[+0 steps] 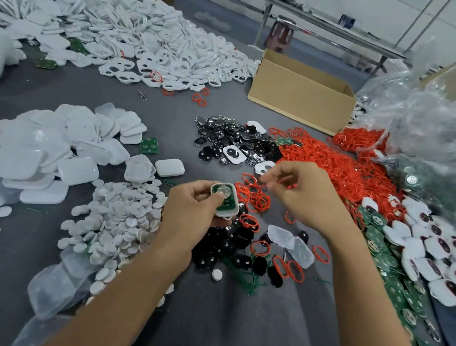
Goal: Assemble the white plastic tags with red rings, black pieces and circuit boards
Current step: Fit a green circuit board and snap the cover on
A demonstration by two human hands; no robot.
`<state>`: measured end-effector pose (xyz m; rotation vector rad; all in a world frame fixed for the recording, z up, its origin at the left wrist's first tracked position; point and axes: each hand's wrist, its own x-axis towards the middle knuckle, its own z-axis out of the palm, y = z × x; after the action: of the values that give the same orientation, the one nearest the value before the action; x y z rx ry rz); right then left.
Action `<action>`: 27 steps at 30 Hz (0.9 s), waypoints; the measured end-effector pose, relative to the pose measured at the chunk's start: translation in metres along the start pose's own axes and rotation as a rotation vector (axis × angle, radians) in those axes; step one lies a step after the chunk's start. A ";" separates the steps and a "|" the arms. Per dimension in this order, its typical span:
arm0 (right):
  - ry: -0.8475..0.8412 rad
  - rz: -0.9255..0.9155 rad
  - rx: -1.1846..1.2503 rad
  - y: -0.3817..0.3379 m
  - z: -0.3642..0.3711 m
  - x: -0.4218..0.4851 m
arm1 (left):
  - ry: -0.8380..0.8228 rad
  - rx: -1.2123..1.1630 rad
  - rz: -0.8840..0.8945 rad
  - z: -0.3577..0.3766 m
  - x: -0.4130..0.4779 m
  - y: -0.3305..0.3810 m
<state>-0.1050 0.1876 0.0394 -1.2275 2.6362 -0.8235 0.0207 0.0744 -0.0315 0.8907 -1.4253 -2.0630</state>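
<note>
My left hand (188, 211) grips a white plastic tag (225, 199) with a green circuit board and a round silver cell seated in it, thumb pressing on the board. My right hand (301, 194) hovers just right of it and pinches a thin red ring (286, 183) between its fingertips. Loose red rings (255, 197) lie on the grey table under both hands. Black pieces (229, 247) lie scattered below the left hand, and more black pieces (224, 141) are heaped farther back. A big heap of red rings (335, 165) lies behind the right hand.
White covers (53, 147) and small white discs (119, 217) pile at the left. White tag frames (165, 43) heap at the back. An open cardboard box (301, 95) stands at the back right beside clear plastic bags (439, 126). Circuit boards (378, 238) and part-built tags (439, 254) cover the right edge.
</note>
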 end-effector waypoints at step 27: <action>0.136 -0.491 0.088 -0.050 0.018 -0.017 | -0.108 0.015 0.078 0.001 -0.013 0.001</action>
<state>-0.0547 0.1663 0.0481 -1.8894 2.3865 -1.1106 0.0284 0.0835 -0.0277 0.7277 -1.5088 -2.0723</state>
